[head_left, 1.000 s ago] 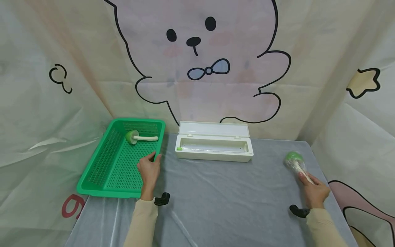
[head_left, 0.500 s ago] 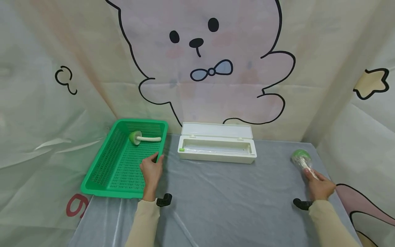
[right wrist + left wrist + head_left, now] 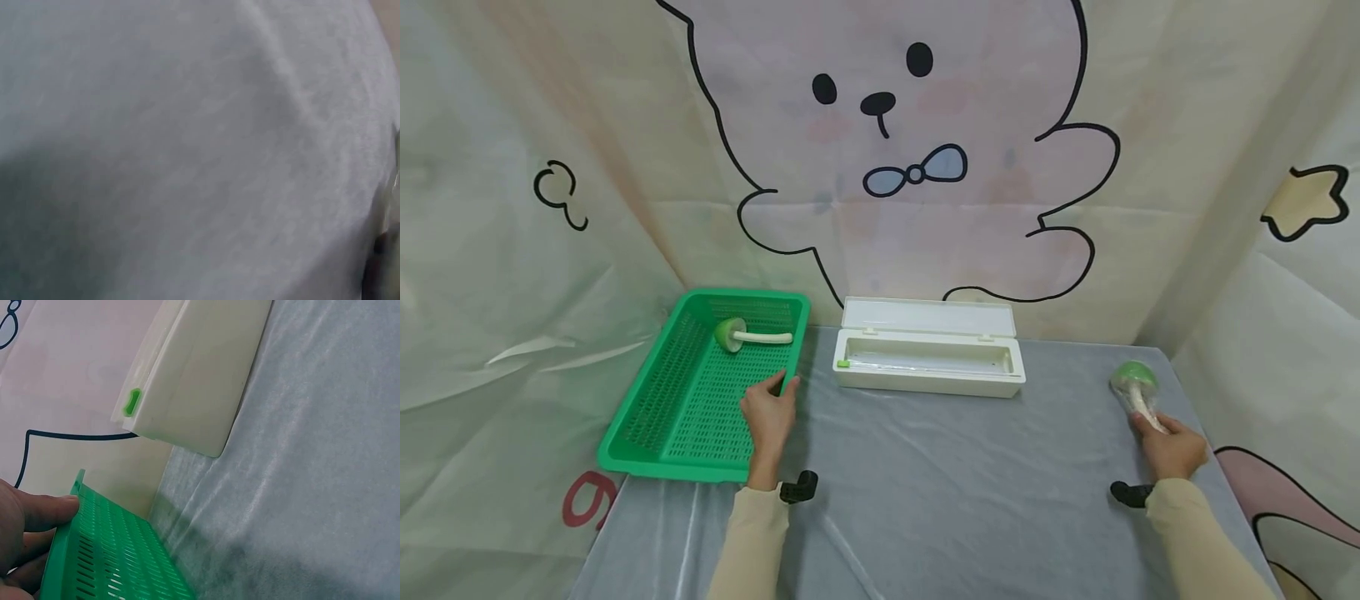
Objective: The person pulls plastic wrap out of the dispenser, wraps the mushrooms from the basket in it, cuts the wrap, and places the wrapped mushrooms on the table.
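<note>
My left hand (image 3: 769, 421) grips the right rim of a green perforated plastic basket (image 3: 703, 471); in the left wrist view its thumb (image 3: 53, 511) lies over the rim (image 3: 74, 515). Inside the basket, a green-capped mushroom (image 3: 730, 333) with a white stem lies on its side. At the table's right side my right hand (image 3: 1176, 450) holds another green-capped mushroom (image 3: 1133, 379) by its stem, cap pointing away. Clear plastic film wraps this one. Only a dark sliver of the hand or mushroom shows at the right wrist view's edge.
A white cling film dispenser (image 3: 928, 383), lid (image 3: 928, 315) raised, stands at the back middle with a green slider (image 3: 843, 364) at its left end. Grey cloth (image 3: 970, 492) covers the table. Printed curtains (image 3: 985, 208) hang behind and at both sides.
The head view has shifted slightly. My right hand has turned a little, so the wrapped mushroom's stem shows more clearly. My left hand stays on the basket's rim.
</note>
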Action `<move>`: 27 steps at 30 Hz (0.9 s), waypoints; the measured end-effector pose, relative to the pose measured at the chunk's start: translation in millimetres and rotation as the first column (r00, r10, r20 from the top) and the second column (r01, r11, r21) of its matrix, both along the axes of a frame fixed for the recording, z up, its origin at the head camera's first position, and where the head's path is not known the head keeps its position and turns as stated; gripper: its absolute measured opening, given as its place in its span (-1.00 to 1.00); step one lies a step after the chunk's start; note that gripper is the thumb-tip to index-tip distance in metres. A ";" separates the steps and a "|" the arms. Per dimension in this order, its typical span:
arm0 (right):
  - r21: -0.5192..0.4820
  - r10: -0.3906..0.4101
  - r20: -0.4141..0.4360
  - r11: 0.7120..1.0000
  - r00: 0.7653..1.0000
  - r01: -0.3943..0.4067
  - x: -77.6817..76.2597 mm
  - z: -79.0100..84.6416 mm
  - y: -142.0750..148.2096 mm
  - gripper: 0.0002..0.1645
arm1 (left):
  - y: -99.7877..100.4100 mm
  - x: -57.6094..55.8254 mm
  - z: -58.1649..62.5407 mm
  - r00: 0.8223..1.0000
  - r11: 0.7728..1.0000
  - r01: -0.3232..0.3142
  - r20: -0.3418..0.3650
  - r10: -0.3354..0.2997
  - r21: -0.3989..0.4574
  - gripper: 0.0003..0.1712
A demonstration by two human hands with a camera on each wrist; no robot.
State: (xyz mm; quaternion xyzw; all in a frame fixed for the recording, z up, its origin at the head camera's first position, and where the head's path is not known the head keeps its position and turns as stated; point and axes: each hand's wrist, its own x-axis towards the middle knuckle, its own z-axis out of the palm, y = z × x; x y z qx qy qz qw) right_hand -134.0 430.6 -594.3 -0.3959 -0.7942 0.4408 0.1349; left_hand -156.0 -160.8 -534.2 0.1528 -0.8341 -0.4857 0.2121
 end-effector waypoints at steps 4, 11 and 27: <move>0.062 0.035 -0.006 0.997 0.999 -0.035 1.8 0.1 -3.4 -0.33 | -0.1 0.8 1.6 1.000 1.000 0.001 -0.002 -0.001 -0.003 -0.58; 0.099 0.065 0.023 0.993 0.998 -0.067 0.8 4.2 -10.0 -0.29 | 0.4 0.4 1.5 1.000 1.000 -0.008 0.006 0.008 0.007 -0.59; 0.183 0.073 -0.111 0.982 0.991 -0.052 20.4 8.4 -24.3 -0.24 | 1.9 1.8 1.7 1.000 1.000 0.000 0.011 0.000 0.010 -0.60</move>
